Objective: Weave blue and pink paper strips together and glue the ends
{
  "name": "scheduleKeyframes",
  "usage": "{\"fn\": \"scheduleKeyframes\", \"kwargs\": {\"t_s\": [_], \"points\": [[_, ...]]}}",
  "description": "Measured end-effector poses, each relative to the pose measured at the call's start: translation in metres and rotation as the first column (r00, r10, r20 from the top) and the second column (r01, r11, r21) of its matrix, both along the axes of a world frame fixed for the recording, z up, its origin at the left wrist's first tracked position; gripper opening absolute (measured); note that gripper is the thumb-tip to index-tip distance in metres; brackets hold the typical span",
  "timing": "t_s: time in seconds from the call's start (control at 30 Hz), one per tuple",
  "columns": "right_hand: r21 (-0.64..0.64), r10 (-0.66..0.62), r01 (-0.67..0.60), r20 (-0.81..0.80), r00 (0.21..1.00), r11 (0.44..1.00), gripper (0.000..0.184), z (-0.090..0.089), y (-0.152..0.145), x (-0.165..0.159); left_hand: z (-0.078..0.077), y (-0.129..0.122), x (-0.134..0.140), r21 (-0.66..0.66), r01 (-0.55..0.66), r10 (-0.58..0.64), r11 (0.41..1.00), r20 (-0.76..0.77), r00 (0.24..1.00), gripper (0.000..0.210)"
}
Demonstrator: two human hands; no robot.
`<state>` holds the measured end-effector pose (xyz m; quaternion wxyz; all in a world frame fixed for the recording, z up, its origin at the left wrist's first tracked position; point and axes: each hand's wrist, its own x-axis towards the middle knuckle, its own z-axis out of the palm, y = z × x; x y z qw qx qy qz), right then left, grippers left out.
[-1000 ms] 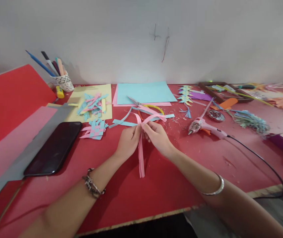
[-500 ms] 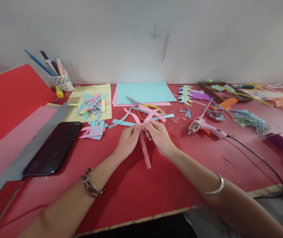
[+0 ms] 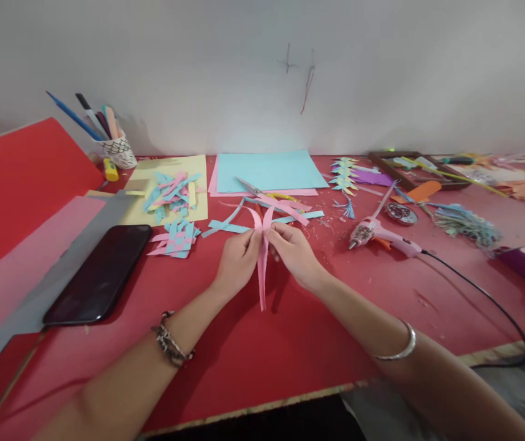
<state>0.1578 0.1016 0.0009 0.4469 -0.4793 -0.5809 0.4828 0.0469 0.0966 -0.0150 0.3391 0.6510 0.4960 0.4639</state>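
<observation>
A folded pink paper strip (image 3: 263, 282) is pinched between my two hands above the red table. My left hand (image 3: 240, 254) grips it from the left with thumb and fingers pressed together. From the right, my right hand (image 3: 293, 252) pinches the same strip. Two pink ends curl up beyond the fingertips, and a doubled tail hangs toward me. Just behind the hands lie loose blue paper strips (image 3: 229, 227), and scissors (image 3: 249, 186) partly covered by pink strips. A small woven pink-and-blue paper piece (image 3: 178, 240) rests to the left.
A black phone (image 3: 99, 275) lies at left, near a pile of cut strips (image 3: 173, 193) on yellow paper. Blue sheets (image 3: 266, 171) sit by the wall. At right are a pink glue gun (image 3: 388, 237) with a black cord, a tassel (image 3: 467, 222) and a dark tray (image 3: 446, 177).
The pink strip's upper ends have swung from a wide crossing to standing closer together. Its lower tail has shifted slightly left and hangs straighter. Both hands stay nearly in place.
</observation>
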Motion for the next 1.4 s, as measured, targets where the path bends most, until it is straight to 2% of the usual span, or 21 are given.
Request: {"fn": "scheduleKeyframes", "kwargs": {"t_s": [0.1, 0.27, 0.43, 0.67, 0.73, 0.87, 1.03, 1.1, 1.3, 1.4], "points": [[-0.021, -0.003, 0.002, -0.038, 0.999, 1.000, 0.021, -0.0011, 0.0002, -0.0005, 0.0008, -0.0002, 0.0010, -0.004, -0.008, 0.008, 1.000, 0.030, 1.000, 0.030], [-0.024, 0.031, -0.032, -0.038, 0.999, 0.999, 0.021, -0.0016, -0.0007, -0.0002, 0.0033, 0.0004, -0.0008, -0.095, 0.014, -0.005, 0.995, 0.092, 0.996, 0.032], [-0.065, 0.016, -0.017, -0.020, 1.000, 0.998, 0.024, 0.0008, -0.0015, -0.0009, 0.0026, 0.0013, -0.0016, -0.077, 0.035, -0.032, 0.996, 0.038, 0.999, 0.031], [-0.035, 0.019, -0.019, 0.006, 1.000, 0.999, 0.025, -0.0024, -0.0005, -0.0006, 0.0063, -0.0012, -0.0013, -0.023, -0.079, 0.081, 0.997, 0.086, 0.993, 0.034], [-0.033, 0.000, 0.000, 0.001, 1.000, 0.999, 0.025, -0.0026, -0.0005, 0.0000, 0.0061, -0.0011, -0.0013, -0.052, -0.054, 0.058, 0.997, 0.090, 0.994, 0.034], [0.006, -0.051, 0.051, -0.042, 0.998, 0.999, 0.027, -0.0018, -0.0003, 0.0008, 0.0039, -0.0007, 0.0004, -0.106, 0.076, -0.067, 0.992, 0.086, 0.994, 0.032], [0.001, -0.032, 0.032, 0.004, 0.999, 0.999, 0.025, -0.0009, -0.0011, -0.0003, 0.0040, -0.0014, 0.0011, -0.100, 0.012, -0.010, 0.995, 0.025, 1.000, 0.034], [0.013, -0.017, 0.017, 0.038, 0.999, 1.000, 0.026, -0.0008, -0.0014, -0.0006, 0.0044, -0.0016, 0.0005, -0.086, 0.024, -0.023, 0.996, 0.012, 1.000, 0.034], [0.032, -0.012, 0.010, 0.075, 0.997, 0.999, 0.028, -0.0012, -0.0019, 0.0005, 0.0036, -0.0007, -0.0005, -0.034, -0.066, 0.068, 0.997, 0.058, 0.996, 0.036], [0.033, -0.042, 0.041, 0.032, 0.999, 0.999, 0.027, 0.0000, -0.0017, 0.0008, 0.0020, -0.0002, 0.0000, -0.088, 0.020, -0.014, 0.996, 0.067, 0.998, 0.037]]}}
